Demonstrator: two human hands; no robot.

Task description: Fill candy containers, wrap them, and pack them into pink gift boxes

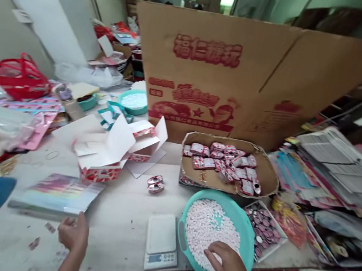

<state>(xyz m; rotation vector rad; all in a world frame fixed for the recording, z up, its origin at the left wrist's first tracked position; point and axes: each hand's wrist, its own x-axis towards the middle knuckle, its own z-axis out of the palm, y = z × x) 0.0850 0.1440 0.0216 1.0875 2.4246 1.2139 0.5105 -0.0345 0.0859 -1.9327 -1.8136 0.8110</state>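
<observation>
Resting our right hand (228,264) at pellets (201,222) in the basin (247,246), fingers bunched, can't tell if pinching. Left hand (75,231) half-curled, grasp unclear. Beyond our right: packs (209,163) already trayed; two loose packs (155,188) between hands. Plenty of pellets left.

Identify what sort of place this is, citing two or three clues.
Probably a packing workshop: a digital scale beside a teal basin of pale pieces, and a cardboard tray of matching small packs.

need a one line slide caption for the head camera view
Right hand at a teal basin of white pellets beside a digital scale, left hand over the worktable.
</observation>
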